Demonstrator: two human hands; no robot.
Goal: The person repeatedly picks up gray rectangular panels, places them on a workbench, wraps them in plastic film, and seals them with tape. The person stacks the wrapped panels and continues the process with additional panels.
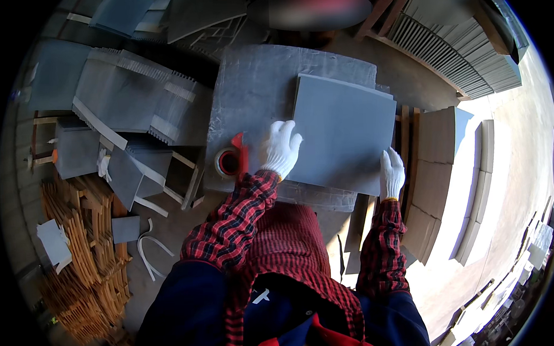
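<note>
Grey slab (347,134): flat on the surface, toward its right side, between both grips; smooth-faced, four-cornered, slightly skewed.
Left grip (280,147): white-gloved, fingers parted and loosely bent at the slab's left edge; nothing visibly clasped, contact too close to call.
Right grip (392,174): white-gloved, fingers raised along the slab's right edge, near its lower corner; impossible to tell whether pressing or just beside.
Surface (250,94): grey, glossy as if film-wrapped, reaching past the slab at left and top.
Tape dispenser (243,153): red, on the surface, just left of the left grip; loaded with a roll of tape (218,164).
Wooden rack (383,6): upper right, beyond the surface; filled with close-set rows of grey slabs.
Slab bundle (124,90): left of the surface, edged with pale strips.
Timber heap (84,241): lower left, loosely piled.
</note>
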